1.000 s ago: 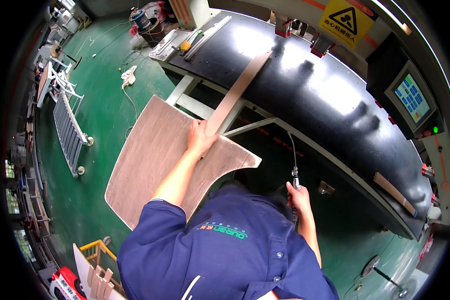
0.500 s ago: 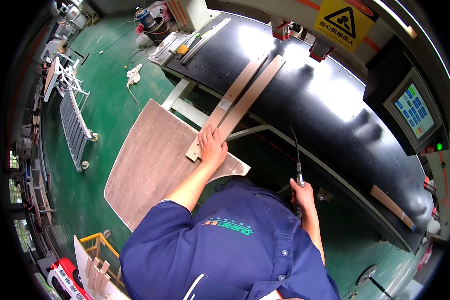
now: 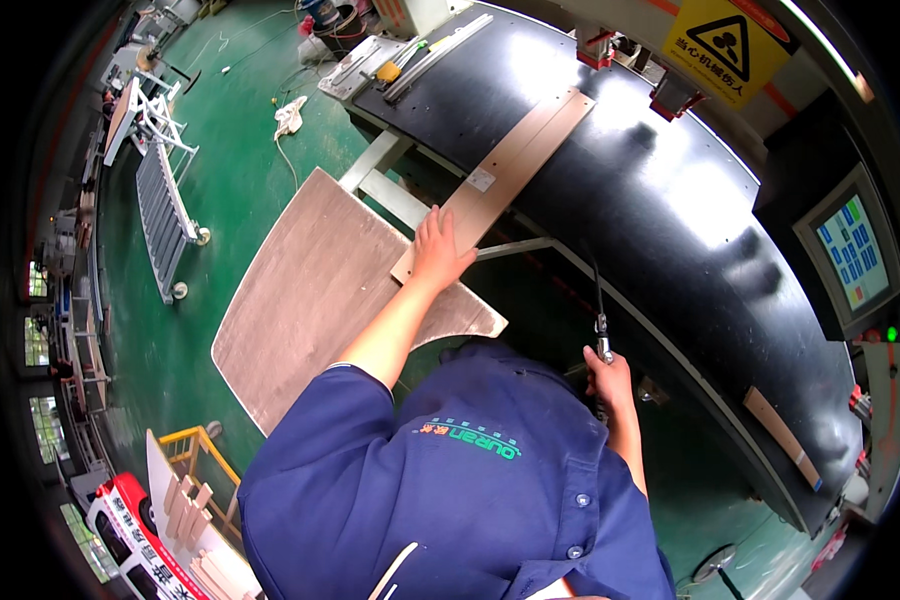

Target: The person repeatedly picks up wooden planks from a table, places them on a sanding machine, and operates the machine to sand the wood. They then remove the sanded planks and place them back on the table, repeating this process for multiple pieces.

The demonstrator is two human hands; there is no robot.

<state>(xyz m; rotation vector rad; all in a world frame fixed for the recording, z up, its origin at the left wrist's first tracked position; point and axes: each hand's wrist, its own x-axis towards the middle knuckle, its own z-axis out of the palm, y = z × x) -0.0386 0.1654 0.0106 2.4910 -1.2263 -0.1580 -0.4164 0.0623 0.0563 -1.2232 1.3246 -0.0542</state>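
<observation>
Two long light-wood strips (image 3: 515, 165) lie side by side, running from the black machine table onto a curved brown board. A small white label sits on one of them. My left hand (image 3: 438, 258) grips the near end of the strips, fingers across their top. Underneath, the curved board (image 3: 305, 285) spreads out to the left. On the right, my right hand (image 3: 613, 382) is closed round what looks like an air blow gun (image 3: 601, 325), its thin dark nozzle pointing up toward the table's edge. The blow gun's handle is partly hidden by the fingers.
The black table (image 3: 660, 240) curves away to the right, with a short wooden strip (image 3: 782, 435) on it. A control screen (image 3: 850, 250) stands at the right. Lower left is a yellow-framed cart (image 3: 192, 440) with wood pieces; a roller conveyor (image 3: 160, 215) stands on the green floor.
The gap between the two strips has closed, and they now lie together. My left hand has shifted slightly up and right in view. The right hand still holds the blow gun.
</observation>
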